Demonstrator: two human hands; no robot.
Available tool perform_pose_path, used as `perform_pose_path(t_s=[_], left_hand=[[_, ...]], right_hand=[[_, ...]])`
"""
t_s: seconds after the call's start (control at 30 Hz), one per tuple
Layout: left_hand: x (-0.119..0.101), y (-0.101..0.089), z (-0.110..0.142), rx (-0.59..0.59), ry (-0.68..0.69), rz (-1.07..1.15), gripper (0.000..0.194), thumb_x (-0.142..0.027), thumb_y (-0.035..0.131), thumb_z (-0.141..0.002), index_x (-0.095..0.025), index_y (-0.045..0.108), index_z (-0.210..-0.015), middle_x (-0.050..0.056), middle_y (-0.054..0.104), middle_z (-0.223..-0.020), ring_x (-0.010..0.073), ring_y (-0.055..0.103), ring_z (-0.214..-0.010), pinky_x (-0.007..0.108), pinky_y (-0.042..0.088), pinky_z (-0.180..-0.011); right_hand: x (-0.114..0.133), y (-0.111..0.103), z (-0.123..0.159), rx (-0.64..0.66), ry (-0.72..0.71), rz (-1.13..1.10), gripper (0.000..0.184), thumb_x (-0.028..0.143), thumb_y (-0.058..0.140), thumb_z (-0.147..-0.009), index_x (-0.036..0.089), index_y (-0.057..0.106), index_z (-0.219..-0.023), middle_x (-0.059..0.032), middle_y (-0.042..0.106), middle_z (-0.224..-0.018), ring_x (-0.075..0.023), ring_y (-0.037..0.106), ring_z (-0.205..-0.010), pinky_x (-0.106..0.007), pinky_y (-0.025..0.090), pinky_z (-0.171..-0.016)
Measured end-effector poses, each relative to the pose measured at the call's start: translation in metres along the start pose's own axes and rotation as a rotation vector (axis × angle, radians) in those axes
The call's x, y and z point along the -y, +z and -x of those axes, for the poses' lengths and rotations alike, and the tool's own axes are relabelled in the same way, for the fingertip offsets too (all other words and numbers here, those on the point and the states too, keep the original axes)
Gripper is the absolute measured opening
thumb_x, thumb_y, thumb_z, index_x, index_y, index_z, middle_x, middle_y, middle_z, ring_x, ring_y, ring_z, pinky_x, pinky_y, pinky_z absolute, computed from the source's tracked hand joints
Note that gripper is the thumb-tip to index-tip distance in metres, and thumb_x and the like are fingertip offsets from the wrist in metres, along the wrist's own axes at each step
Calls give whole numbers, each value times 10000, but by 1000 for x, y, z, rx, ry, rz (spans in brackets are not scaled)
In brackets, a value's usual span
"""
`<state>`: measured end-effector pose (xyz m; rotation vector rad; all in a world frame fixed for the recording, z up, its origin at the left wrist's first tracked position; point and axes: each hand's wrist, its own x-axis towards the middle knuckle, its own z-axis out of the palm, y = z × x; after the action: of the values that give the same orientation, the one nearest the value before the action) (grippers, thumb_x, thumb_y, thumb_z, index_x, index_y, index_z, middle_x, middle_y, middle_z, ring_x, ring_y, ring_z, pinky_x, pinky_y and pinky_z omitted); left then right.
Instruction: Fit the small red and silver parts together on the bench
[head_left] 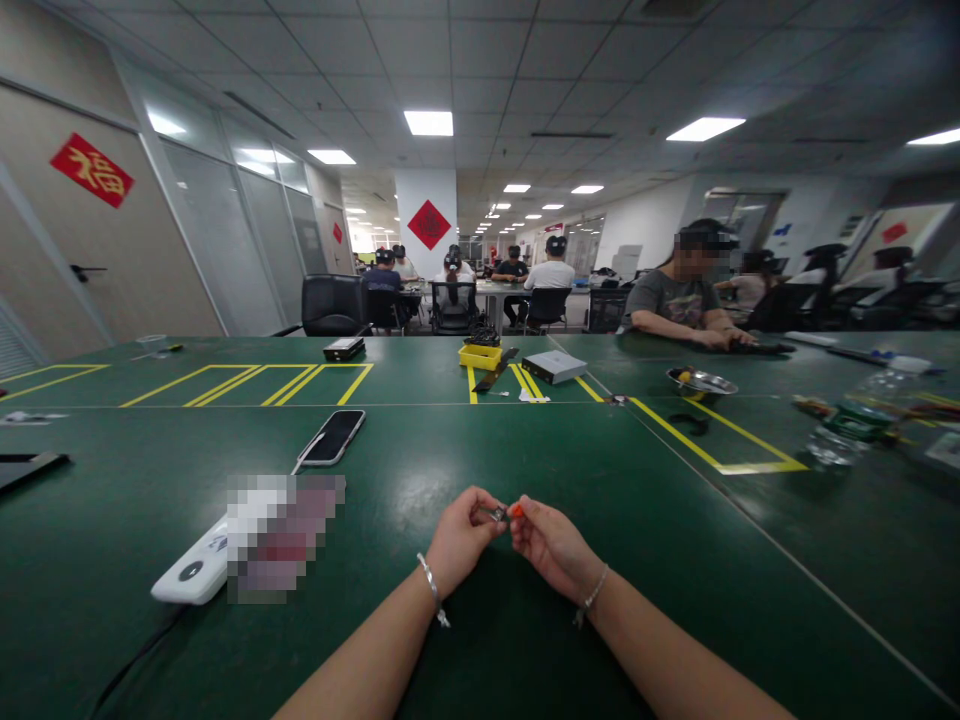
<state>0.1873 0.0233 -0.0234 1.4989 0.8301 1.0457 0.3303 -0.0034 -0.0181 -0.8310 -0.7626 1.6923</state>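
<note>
My left hand (463, 535) and my right hand (551, 545) meet just above the green table (525, 450) near its front edge. The left fingers pinch a small metal part (496, 513). The right fingers pinch a small orange piece (517, 510) that touches that metal part. Both hands are closed in a pinch, and each wrist wears a thin bracelet.
A black phone (332, 437) and a white power bank (196, 570) lie to the left. Further back are a yellow bin (480, 355), a white box (553, 366), a metal dish (701, 381) and a plastic bottle (851, 420). Another person (679, 295) sits at the right.
</note>
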Motion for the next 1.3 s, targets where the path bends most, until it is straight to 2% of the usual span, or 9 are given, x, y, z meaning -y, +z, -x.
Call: perform_pose_path(t_s=[0.13,0.3,0.5,0.67,0.8,1.0,1.3], left_hand=[[-5,0,1,-71,37,-102,155,-120,586,-592,-165,459,-670,-63,491,-568,66,462,-520,174,359,-500],[-7,1,2,-80,64,-151,176,-161,607,-593,-167,457,-686,-64,467,-568,62,424,-507,168,334,-476],[-3,0,0,-90,53,-134,240,-153,620,-572,-177,430,-716,-62,479,-593,70,443,-519,176,343,-487],[-9,1,1,-90,37,-168,237,-159,634,-549,-173,426,-662,-70,456,-570,66,421,-508,173,325,-477],[-11,1,2,-86,22,-248,238,-178,644,-536,-171,423,-622,-81,415,-532,62,376,-485,171,292,-454],[-9,0,2,-108,55,-325,240,-199,641,-548,-176,417,-630,-79,412,-555,69,378,-504,176,297,-472],[-10,1,3,-111,40,-404,220,-208,635,-552,-177,431,-629,-79,415,-555,71,383,-511,181,289,-488]], right_hand=[[0,1,0,-17,11,3,256,386,533,-699,132,555,-676,8,519,-554,-59,467,-504,-203,367,-514],[-1,-1,1,26,-13,18,161,246,621,-638,141,555,-739,8,544,-631,-55,483,-549,-206,373,-557],[1,2,3,36,-41,53,214,126,675,-530,153,541,-695,19,544,-687,-67,501,-612,-215,378,-591],[1,1,2,38,-35,37,209,131,671,-542,147,540,-703,14,546,-684,-72,506,-618,-219,380,-600],[0,1,1,33,-17,18,152,233,626,-627,141,547,-719,15,528,-623,-70,496,-579,-215,378,-570],[0,0,1,25,-9,9,191,323,562,-687,133,557,-708,6,519,-603,-68,487,-559,-205,375,-538],[-1,-1,0,31,-29,19,178,150,649,-585,144,555,-736,3,561,-715,-75,527,-628,-222,389,-617]])
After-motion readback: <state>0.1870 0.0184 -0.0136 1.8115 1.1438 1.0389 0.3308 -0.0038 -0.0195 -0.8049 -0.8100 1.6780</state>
